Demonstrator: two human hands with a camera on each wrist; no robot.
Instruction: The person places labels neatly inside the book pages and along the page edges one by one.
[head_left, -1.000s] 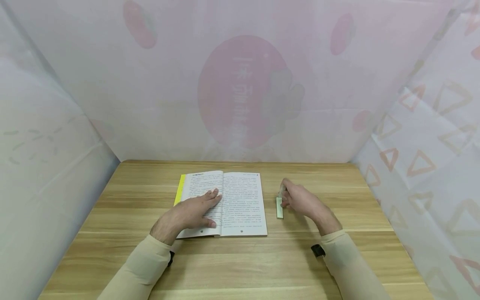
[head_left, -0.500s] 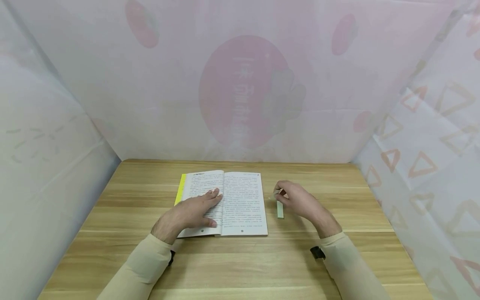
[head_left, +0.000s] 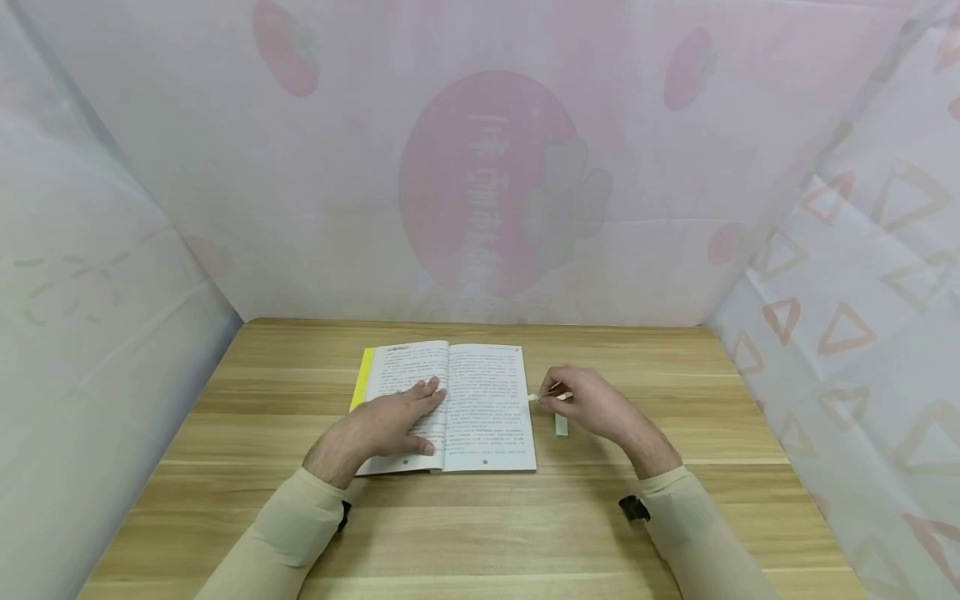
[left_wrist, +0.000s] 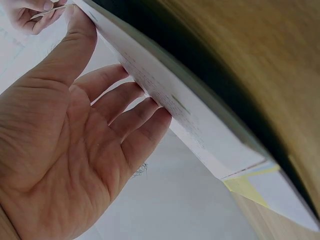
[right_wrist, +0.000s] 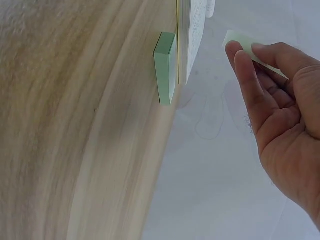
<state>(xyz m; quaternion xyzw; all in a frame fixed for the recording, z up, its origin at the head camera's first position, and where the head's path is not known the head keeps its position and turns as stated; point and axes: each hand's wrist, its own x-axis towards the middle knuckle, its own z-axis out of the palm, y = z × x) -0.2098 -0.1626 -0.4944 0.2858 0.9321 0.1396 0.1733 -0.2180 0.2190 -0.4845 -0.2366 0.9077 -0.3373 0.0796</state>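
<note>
The left hand (head_left: 378,425) rests with extended fingers on the book (head_left: 491,400), probably so that it stays flat, while the right hand (head_left: 596,402) pinches a pale green strip (right_wrist: 241,38) near its right edge, perhaps by fingertips to avoid creases.

One left hand (head_left: 378,427) and one right hand (head_left: 596,402): two hands. Two pale sleeves (head_left: 281,529), with two black wrist pieces (head_left: 634,507). One open book (head_left: 487,408), showing two facing pages (head_left: 408,367). One green sticky-note pad (head_left: 562,426) at the book's right; one loose sticky note (right_wrist: 241,37) in the right hand. One wooden table (head_left: 465,533). Three printed cloth walls (head_left: 337,267): left, right and far.
</note>
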